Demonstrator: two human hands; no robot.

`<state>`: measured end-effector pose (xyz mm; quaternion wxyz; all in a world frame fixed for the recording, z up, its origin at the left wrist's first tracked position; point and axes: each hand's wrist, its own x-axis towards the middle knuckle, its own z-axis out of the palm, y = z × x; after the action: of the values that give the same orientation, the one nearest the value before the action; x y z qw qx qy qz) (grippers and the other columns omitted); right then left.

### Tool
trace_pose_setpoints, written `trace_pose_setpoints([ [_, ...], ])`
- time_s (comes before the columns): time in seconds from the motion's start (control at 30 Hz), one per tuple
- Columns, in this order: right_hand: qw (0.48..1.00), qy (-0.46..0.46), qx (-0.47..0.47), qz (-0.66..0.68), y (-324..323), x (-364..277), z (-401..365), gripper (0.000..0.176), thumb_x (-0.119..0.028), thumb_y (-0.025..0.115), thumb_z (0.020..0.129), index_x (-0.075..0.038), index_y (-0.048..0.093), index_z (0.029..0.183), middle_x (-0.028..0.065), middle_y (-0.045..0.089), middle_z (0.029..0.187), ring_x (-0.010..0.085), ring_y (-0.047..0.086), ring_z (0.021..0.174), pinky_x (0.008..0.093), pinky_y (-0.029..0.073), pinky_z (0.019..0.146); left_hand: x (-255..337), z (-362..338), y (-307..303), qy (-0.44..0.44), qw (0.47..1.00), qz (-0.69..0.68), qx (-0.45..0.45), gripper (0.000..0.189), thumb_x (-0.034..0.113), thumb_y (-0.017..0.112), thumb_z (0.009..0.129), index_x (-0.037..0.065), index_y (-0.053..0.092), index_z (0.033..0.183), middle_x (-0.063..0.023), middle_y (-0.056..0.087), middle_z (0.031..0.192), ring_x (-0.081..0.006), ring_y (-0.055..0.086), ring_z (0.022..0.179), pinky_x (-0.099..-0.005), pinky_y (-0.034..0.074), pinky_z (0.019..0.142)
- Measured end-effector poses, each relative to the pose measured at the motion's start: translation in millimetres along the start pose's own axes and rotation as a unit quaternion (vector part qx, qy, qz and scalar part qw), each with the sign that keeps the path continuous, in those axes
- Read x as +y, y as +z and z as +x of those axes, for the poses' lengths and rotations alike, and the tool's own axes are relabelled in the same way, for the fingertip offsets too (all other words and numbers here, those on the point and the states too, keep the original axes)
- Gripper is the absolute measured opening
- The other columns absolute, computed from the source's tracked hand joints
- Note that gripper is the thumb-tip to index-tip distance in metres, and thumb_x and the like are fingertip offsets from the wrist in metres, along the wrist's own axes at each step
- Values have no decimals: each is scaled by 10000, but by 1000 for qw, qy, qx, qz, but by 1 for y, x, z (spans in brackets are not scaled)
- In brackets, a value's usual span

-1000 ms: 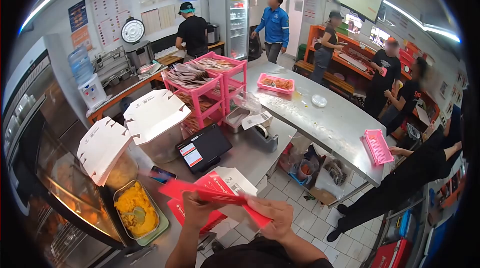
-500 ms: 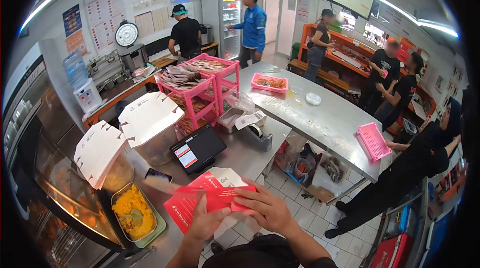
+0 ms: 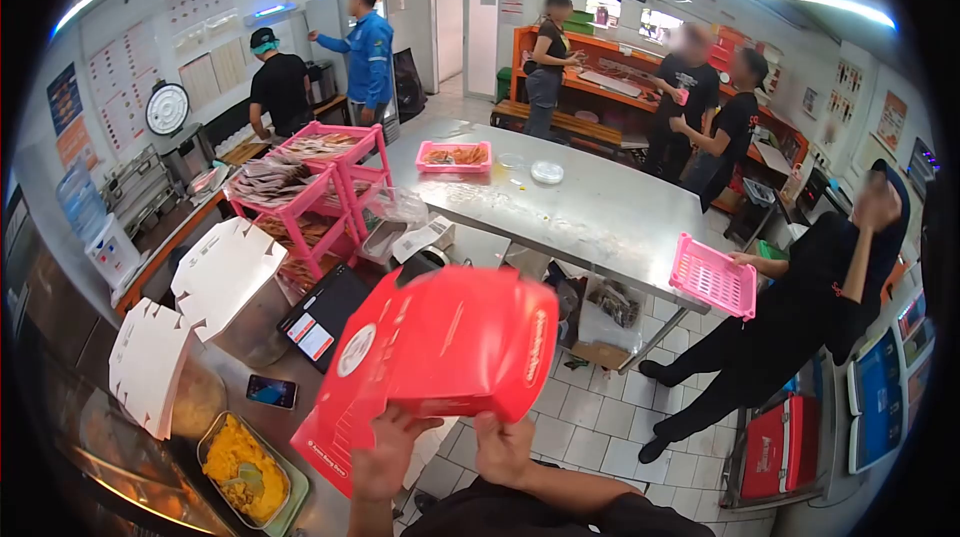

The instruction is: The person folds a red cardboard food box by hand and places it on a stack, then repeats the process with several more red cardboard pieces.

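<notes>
A partly folded red cardboard food box (image 3: 450, 342) with white print is held up in front of me, its left panel still flat and slanting down toward the counter. My left hand (image 3: 385, 452) grips its lower left edge, a little blurred by motion. At the lower right corner my right hand (image 3: 505, 449) is closed on the box, thumb against the near side. Most fingers of both hands are hidden behind the cardboard. Behind the box, a tablet (image 3: 315, 317) on a stand is partly covered by it.
On the counter are stacked white box blanks (image 3: 225, 272), a phone (image 3: 272, 391) and a tray of yellow food (image 3: 245, 467). Pink crates (image 3: 345, 172) of skewers stand beyond. Across the steel table (image 3: 600, 207), a person in black holds a pink basket (image 3: 712, 277). Other people stand further back.
The red cardboard has gone from flat folded panels to a raised box shape, turned and lifted. My right hand has moved from its top to its lower corner. The view has swung right.
</notes>
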<state>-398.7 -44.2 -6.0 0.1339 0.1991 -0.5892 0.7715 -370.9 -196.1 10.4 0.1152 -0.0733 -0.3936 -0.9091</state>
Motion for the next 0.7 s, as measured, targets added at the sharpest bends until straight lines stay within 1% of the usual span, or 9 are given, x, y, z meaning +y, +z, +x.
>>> trace_pose_setpoints([
  [0.03,998,61,7,-10,-7,-1,-1,334,-302,543,1006,24,608,1046,-9,563,768,83,480,677,255,382,575,9,2,4,-6,995,-92,-41,272,82,587,952,87,562,1223,-108,600,1220,-262,611,1077,-462,479,973],
  [0.07,999,-9,37,-25,-2,-5,9,338,-320,555,1000,7,621,947,-56,483,666,31,374,586,235,274,498,10,4,-3,-6,995,-92,-39,272,82,587,952,87,562,1223,-108,600,1220,-262,611,1077,-462,479,973],
  [0.13,999,5,46,10,-7,1,4,327,-314,560,998,-8,620,899,-66,468,635,21,358,564,229,257,486,5,1,-25,-27,991,-101,85,326,37,625,910,89,563,1226,-103,613,1204,-248,613,1078,-435,489,953],
  [0.2,987,12,79,137,5,11,9,315,-303,580,989,-49,603,804,-85,435,568,12,333,507,237,238,454,-21,-3,-45,17,994,-49,97,342,-14,640,882,69,572,1207,-83,629,1170,-216,621,1033,-393,510,913],
  [0.37,985,86,-22,150,19,41,-9,324,-324,586,981,-50,608,810,-82,475,571,5,367,476,228,229,428,-32,-1,-9,91,980,-24,174,343,-59,676,844,47,594,1160,-37,663,1060,-157,627,977,-324,533,832],
  [0.47,981,103,17,166,20,38,-2,313,-336,588,979,-51,636,858,-81,488,589,4,381,477,220,241,433,-30,-3,-17,113,957,175,201,345,-30,701,837,59,598,1155,-20,671,1025,-137,623,975,-314,515,837],
  [0.57,973,122,-30,193,16,64,-14,304,-336,593,976,-45,660,919,-72,529,636,4,401,500,217,261,440,-43,-10,-18,37,978,-25,203,370,-14,727,819,69,597,1155,-28,674,1066,-144,623,1011,-309,489,884],
  [0.63,942,167,-93,278,12,73,-23,320,-220,617,955,-40,589,1217,62,658,1172,184,607,1096,376,435,998,-59,-10,-45,0,981,-192,14,428,151,659,913,71,524,1312,-67,614,1267,-212,601,1143,-385,474,979],
  [0.7,945,160,-90,271,9,62,-11,301,-174,636,948,-49,594,1218,60,662,1160,186,607,1108,371,421,1020,-37,-7,-32,-19,985,-167,26,382,185,625,937,69,533,1290,-69,627,1232,-207,614,1110,-371,472,960],
])
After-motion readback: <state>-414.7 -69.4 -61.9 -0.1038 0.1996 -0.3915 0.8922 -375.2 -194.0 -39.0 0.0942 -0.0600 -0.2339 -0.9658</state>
